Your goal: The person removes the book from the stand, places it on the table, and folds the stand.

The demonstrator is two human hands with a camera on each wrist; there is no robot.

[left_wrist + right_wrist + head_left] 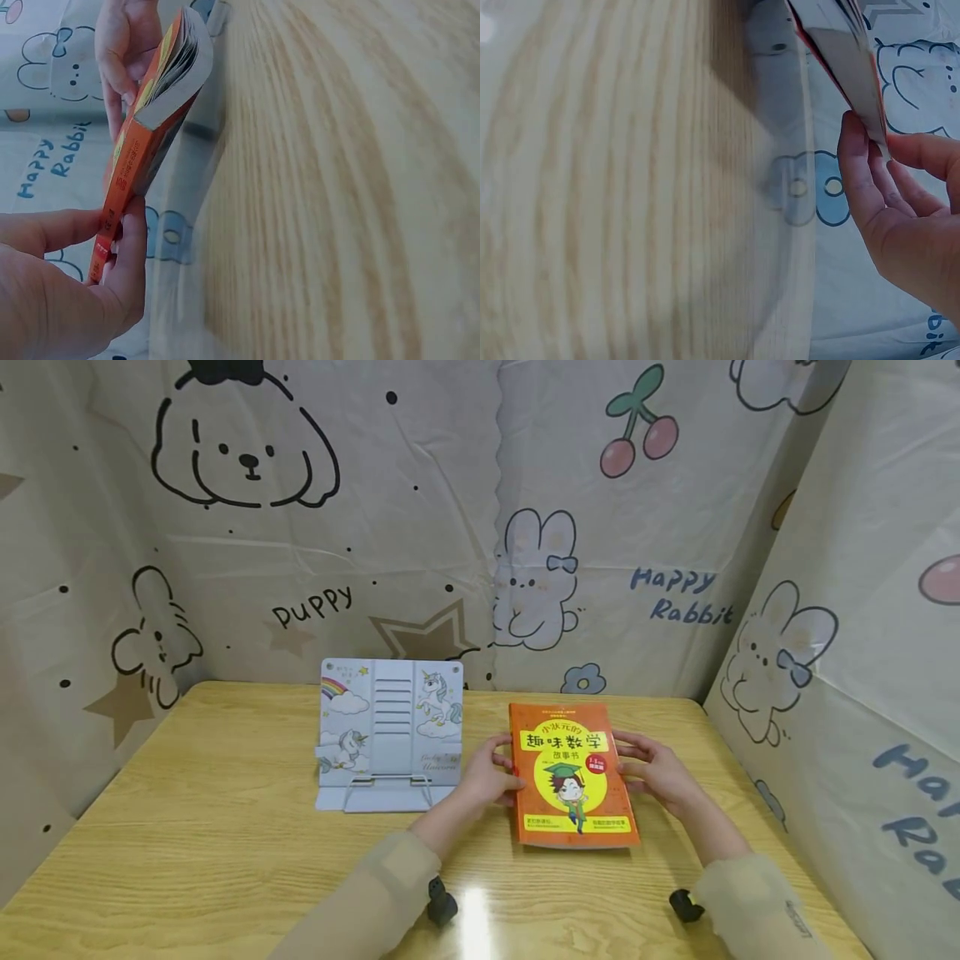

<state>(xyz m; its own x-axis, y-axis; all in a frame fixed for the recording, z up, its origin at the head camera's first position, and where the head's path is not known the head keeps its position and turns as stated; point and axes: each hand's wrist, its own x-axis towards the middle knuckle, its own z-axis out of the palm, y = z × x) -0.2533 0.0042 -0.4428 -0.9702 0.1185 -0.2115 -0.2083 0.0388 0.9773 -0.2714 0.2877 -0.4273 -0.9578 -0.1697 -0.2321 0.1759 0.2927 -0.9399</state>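
An orange paperback book (570, 777) with a yellow circle and a cartoon figure in a green cap is held between both hands, its cover facing up toward me. My left hand (489, 772) pinches the spine edge, with the thumb on the cover and fingers behind, as the left wrist view shows. On the opposite side, my right hand (660, 770) pinches the page edge between thumb and fingers. In the right wrist view the book's pages (840, 56) rise above the wood surface. Left of the book stands a pale unicorn-patterned book stand (392, 735), its wire holder (388, 783) at the front.
The wooden table (202, 810) runs back to a cartoon-printed cloth (420, 527) hung behind it. More of that printed cloth (885, 693) closes off the right side. The book stand sits near the table's back edge, close to my left hand.
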